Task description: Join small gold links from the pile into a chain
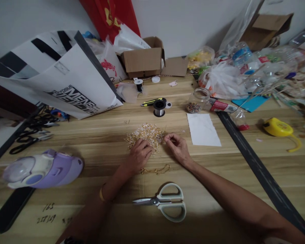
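A loose heap of small gold and clear beaded jewellery pieces (pixel 149 131) lies in the middle of the wooden table. My left hand (pixel 140 155) rests against the heap's near edge, fingers curled together with the tips partly hidden. On the heap's right side my right hand (pixel 177 147) is closed, thumb and forefinger pinched; anything between them is too small to name. Just below the hands a gold chain (pixel 157 170) is stretched out loosely. Closer to me lie scissors (pixel 156 201) with pale handles, blades pointing left.
Behind the heap stand a wire spool (pixel 159 109), a yellow-black cutter (pixel 151 101) and a bead jar (pixel 195 103). White paper (pixel 204 129) and a yellow tape measure (pixel 278 128) lie right. At left are a purple-white device (pixel 57 169), black scissors (pixel 32 138) and a paper bag (pixel 73 84).
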Motion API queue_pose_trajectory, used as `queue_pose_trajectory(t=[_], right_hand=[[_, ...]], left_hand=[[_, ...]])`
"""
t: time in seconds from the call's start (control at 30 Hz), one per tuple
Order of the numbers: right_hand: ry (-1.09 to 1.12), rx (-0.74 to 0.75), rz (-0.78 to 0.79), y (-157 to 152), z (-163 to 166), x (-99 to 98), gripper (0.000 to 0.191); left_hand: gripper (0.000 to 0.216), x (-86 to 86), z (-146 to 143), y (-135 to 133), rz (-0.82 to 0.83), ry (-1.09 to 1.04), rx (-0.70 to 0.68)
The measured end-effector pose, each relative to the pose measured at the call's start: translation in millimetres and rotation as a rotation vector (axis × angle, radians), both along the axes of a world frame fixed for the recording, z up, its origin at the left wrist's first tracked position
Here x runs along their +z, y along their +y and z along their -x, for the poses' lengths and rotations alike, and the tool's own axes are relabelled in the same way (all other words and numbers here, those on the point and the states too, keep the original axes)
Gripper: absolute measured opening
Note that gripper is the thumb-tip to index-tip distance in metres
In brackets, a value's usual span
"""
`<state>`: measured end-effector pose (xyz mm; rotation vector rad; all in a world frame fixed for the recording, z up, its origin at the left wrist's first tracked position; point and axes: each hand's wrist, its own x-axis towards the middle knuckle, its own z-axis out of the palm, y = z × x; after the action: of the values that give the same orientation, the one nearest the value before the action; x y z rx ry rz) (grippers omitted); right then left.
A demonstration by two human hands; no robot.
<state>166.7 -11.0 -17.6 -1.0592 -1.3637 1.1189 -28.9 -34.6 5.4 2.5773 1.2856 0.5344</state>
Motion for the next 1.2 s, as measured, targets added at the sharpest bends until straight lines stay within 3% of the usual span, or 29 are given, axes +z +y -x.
queue_pose_trajectory(t=[0.43,0.9,1.2], right_hand=[[-0.015,0.007,0.011,-0.1,-0.4,-0.9,0.020],[0.015,-0.013,0.033,0.5,-0.4,2.1,0.020],[0.043,-0.054,0.045,3.6,-1.7,-0.7,0.021]], left_hand=[[0.020,-3.4,-0.5,3.0,-0.050,-0.036,-0.020],[0.013,-13.8,22.9,16.1,-0.041,-0.264,0.128],[0.021,-10.8,17.0,12.3,-0.041,-0.128,0.042]])
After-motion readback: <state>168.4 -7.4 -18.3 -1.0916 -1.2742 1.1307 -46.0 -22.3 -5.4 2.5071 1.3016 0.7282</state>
